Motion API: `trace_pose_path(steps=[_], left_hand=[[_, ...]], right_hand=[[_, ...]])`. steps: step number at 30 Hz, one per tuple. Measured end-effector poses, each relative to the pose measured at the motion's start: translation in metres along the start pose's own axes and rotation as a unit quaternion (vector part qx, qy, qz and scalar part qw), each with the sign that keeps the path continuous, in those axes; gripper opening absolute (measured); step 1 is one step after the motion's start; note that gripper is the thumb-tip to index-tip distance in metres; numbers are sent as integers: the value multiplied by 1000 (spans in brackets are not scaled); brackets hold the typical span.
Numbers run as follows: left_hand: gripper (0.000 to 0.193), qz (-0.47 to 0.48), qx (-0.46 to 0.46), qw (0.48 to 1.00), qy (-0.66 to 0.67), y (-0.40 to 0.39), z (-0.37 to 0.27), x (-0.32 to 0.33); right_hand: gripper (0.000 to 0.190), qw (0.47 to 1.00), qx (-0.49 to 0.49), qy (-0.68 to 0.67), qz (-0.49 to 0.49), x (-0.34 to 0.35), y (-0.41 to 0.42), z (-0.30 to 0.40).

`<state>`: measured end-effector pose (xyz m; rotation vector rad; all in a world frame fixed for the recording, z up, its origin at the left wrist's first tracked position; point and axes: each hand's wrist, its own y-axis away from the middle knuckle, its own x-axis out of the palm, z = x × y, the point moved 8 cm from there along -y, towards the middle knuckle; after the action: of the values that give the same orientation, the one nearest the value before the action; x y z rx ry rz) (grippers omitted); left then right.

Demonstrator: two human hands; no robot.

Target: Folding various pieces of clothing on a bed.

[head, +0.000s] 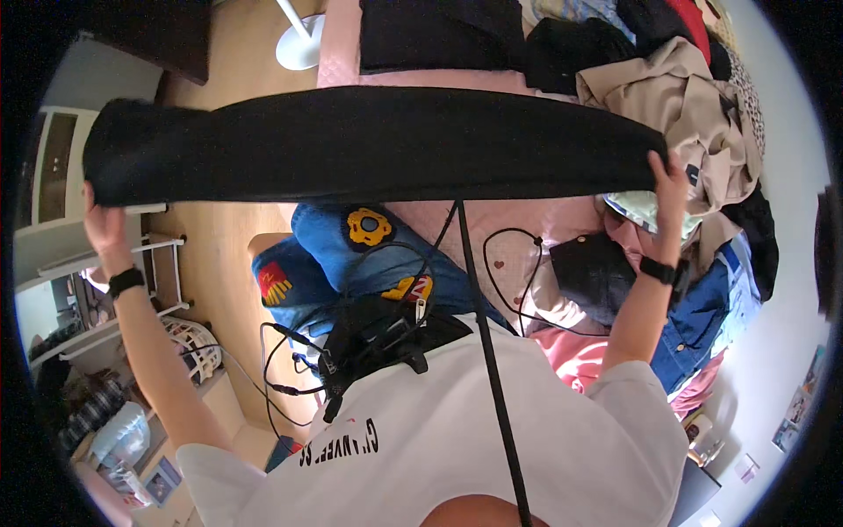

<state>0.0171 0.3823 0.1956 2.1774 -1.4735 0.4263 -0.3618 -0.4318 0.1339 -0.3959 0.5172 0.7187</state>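
Observation:
A long black garment point(369, 145), folded lengthwise into a strip, is stretched out sideways in front of me. My left hand point(105, 221) grips its left end, over the floor side. At the other end my right hand point(668, 178) pinches the edge, with the thumb on the near face. The strip hangs above my lap, where patterned blue jeans point(336, 263) show. Just beyond it, another black garment point(441, 36) lies flat on the pink bedspread point(421, 79). A beige garment point(685, 118) lies crumpled beside my right hand.
More clothes, including a denim piece point(691, 329) and a black leather-like item point(589, 273), are heaped along the wall. Black cables point(514, 237) loop over my lap and the bed. A white round base point(299, 43) and a white basket point(197, 349) stand on the wooden floor.

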Motion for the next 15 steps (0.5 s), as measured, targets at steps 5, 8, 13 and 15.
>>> trace_pose_path(steps=[5,8,13,15], left_hand=[[41,133,-100,983,84,41,127,34],[42,134,-207,958,148,66,198,44],[45,120,-182,967,132,77,201,52],[46,124,-173,969,123,81,190,56]], right_hand=[[25,982,13,122,-145,-58,9,2],[34,973,-20,182,-140,-17,9,7],[30,990,-105,77,-58,125,19,63],[26,989,-107,97,12,192,30,96]])
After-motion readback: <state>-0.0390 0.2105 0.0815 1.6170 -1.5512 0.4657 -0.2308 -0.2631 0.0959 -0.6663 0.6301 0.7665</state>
